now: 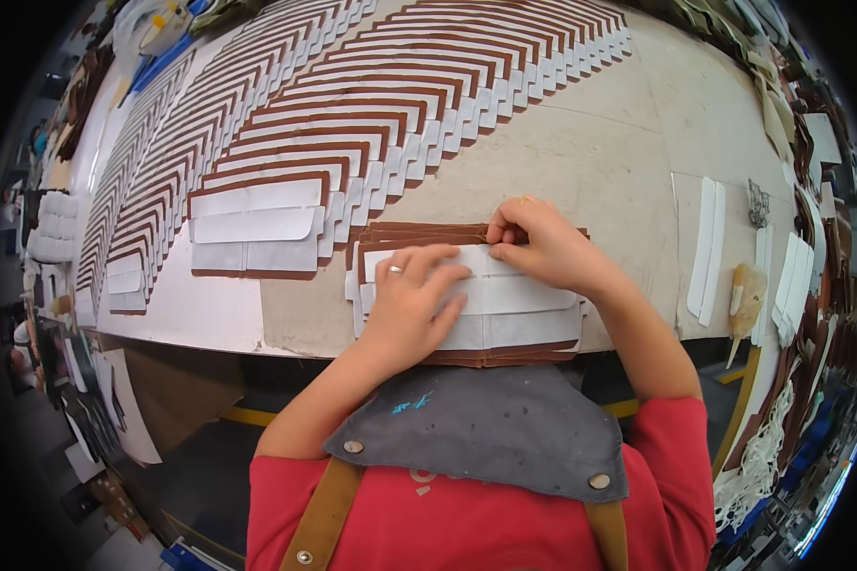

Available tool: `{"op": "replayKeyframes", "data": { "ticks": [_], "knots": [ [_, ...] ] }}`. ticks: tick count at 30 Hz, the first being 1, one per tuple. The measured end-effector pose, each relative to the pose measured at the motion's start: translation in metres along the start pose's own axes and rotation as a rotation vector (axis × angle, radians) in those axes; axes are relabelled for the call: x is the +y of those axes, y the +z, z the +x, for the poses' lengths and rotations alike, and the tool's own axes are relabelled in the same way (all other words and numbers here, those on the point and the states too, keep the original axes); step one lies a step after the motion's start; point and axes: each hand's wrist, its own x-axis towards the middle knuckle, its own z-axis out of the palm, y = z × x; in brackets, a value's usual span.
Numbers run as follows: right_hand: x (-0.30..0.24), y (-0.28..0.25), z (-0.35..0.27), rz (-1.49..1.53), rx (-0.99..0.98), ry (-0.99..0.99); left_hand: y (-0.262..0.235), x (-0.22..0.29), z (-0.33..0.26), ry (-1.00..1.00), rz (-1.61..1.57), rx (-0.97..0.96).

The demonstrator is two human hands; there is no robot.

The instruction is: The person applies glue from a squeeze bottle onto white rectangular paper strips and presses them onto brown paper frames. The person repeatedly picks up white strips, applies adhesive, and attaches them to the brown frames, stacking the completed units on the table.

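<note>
In front of me, at the table's near edge, lies a stack of brown-edged white panels, flat pieces that look like leather backed with white sheet. My left hand, a ring on one finger, rests on the left half of the top panel with its fingers apart. At the top panel's far edge, just right of its middle, my right hand has thumb and fingers pinched together on the brown border. The fingers partly hide that edge. Layers of brown stick out beyond the white at the far and near sides.
Long overlapping rows of similar panels run away to the far left on the table. At the right lie white strips and a yellowish bottle with a pointed nozzle. Brown pieces and white netting hang at the right edge.
</note>
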Motion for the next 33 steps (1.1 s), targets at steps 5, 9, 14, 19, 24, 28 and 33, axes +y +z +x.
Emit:
{"op": "replayKeyframes", "data": {
  "ticks": [5, 9, 14, 19, 24, 28, 33],
  "knots": [
    [-0.013, 0.002, -0.014, -0.129, 0.14, -0.187, -0.009, -0.001, 0.02, -0.02, 0.136, 0.215],
    [-0.021, 0.0, -0.022, -0.164, 0.164, -0.205, -0.012, -0.002, 0.026, -0.006, 0.073, 0.121],
    [-0.015, -0.003, -0.023, -0.096, 0.172, -0.155, -0.014, -0.003, 0.032, -0.006, 0.041, 0.095],
    [-0.008, -0.006, -0.022, -0.064, 0.128, -0.005, -0.03, -0.017, 0.026, -0.159, -0.003, 0.126],
    [-0.003, -0.007, -0.023, 0.043, 0.112, 0.121, -0.041, -0.037, 0.001, -0.508, -0.442, 0.146],
    [-0.007, -0.015, -0.028, 0.047, 0.092, 0.197, -0.028, -0.042, -0.008, -0.509, -0.621, 0.239],
    [0.013, -0.037, -0.064, 0.114, 0.179, 0.284, -0.023, -0.046, -0.007, -0.524, -0.643, 0.259]
  ]
}}
